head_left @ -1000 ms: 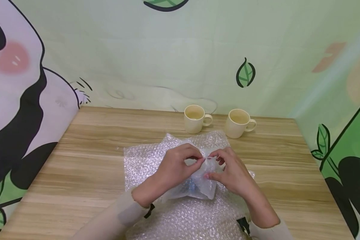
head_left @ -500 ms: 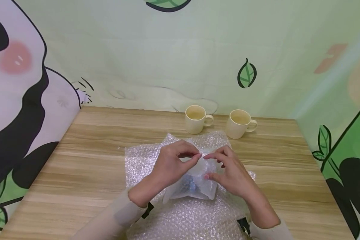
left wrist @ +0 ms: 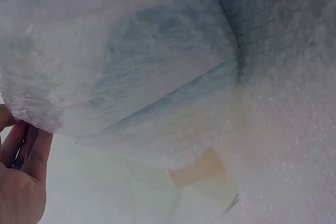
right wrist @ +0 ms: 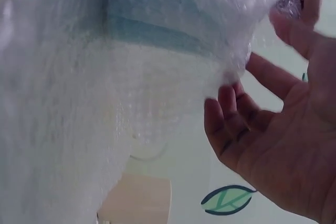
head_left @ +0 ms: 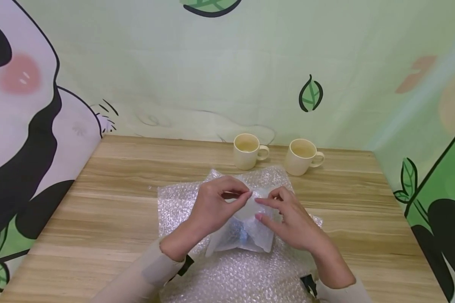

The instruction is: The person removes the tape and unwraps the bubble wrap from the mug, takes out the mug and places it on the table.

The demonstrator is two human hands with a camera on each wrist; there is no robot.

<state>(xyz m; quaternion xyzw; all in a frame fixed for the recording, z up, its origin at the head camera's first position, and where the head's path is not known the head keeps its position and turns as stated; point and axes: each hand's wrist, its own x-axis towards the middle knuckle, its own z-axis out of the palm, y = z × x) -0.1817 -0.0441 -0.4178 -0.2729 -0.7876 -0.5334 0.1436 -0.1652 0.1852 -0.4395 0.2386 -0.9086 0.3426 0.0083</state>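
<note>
A bundle of translucent bubble wrap [head_left: 242, 237] with something bluish inside lies in front of me on a spread bubble-wrap sheet [head_left: 235, 273]. My left hand [head_left: 216, 204] pinches the upper edge of the bundle between thumb and fingertips. To its right, my right hand [head_left: 292, 219] has thumb and index fingertips a little apart at the bundle's side. Seen from the right wrist, the fingers of that hand [right wrist: 278, 156] touch the edge of the wrap. In the left wrist view, the left hand [left wrist: 21, 182] is at the wrap's lower edge, and a blue shape shows through the layers.
Two cream mugs, a left mug [head_left: 245, 152] and a right mug [head_left: 300, 158], stand behind the wrap near the back edge of the wooden table [head_left: 117, 219]. A green printed backdrop [head_left: 155, 63] rises directly behind.
My left hand has shifted slightly left, away from the right fingertips. The right index finger has straightened and moved slightly left. The bundle stays in place.
</note>
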